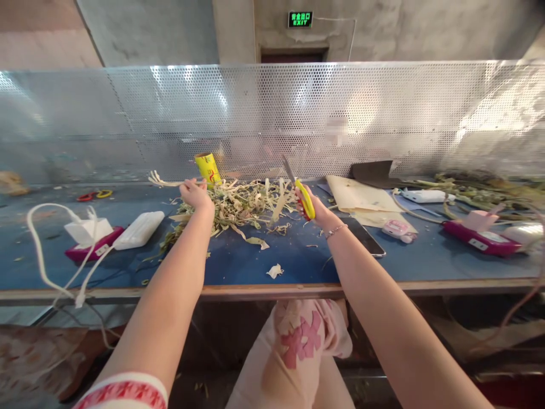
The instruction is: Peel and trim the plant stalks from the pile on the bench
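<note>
My left hand point(196, 192) is closed on a pale, thin stalk point(164, 181) whose split end points left, in front of a yellow can point(208, 169). My right hand point(313, 205) grips scissors point(305, 200) with yellow and red handles; their blades point up and away, and whether they are parted is too small to tell. Between the hands, a heap of dried peelings and leaves point(242, 205) lies on the blue tabletop point(238, 267). A small whitish scrap point(275, 271) rests near the front edge.
At left are red-and-yellow scissors point(94, 195), a magenta power strip point(91, 248), a white power bank point(139, 230) and cables. Brown paper point(361, 194), a dark tablet point(364, 236), a pink case point(399, 229), another power strip point(481, 238) and stems point(468, 190) lie right. A perforated metal screen point(255, 119) stands behind.
</note>
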Demonstrator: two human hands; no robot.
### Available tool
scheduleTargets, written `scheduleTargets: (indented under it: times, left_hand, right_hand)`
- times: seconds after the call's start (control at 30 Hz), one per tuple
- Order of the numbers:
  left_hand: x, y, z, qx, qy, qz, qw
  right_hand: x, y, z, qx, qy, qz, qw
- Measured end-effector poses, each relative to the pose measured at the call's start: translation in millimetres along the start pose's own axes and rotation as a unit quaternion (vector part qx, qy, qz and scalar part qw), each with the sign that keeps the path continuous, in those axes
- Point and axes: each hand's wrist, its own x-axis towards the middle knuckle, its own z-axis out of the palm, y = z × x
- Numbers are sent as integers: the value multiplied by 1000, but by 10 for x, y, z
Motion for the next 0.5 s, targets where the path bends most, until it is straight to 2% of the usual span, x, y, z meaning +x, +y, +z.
scheduleTargets:
  times: [0.1, 0.2, 0.27, 0.33, 0.43, 0.5]
  left_hand:
    - [32, 22, -26, -17, 10, 5, 1000]
    - [146, 24, -90, -13, 33, -12, 999]
    - [206, 21, -111, -10, 40, -33, 999]
    - [199, 22, -94, -28, 30, -55, 998]
    - [28, 35, -2, -24, -46, -52, 997]
    - [-168, 37, 69, 18, -158, -20, 987]
  right_hand:
    - [-40, -79, 16, 92, -26, 23, 995]
    - [-59, -138, -6, 120, -48, 25, 991]
    - [-70, -157, -40, 99, -90, 42, 990]
    - [-89, -160, -78, 76, -163, 62, 982]
    - [-137, -147, -116, 53, -298, 82, 949]
    - [-172, -137, -117, 28, -342, 94, 935]
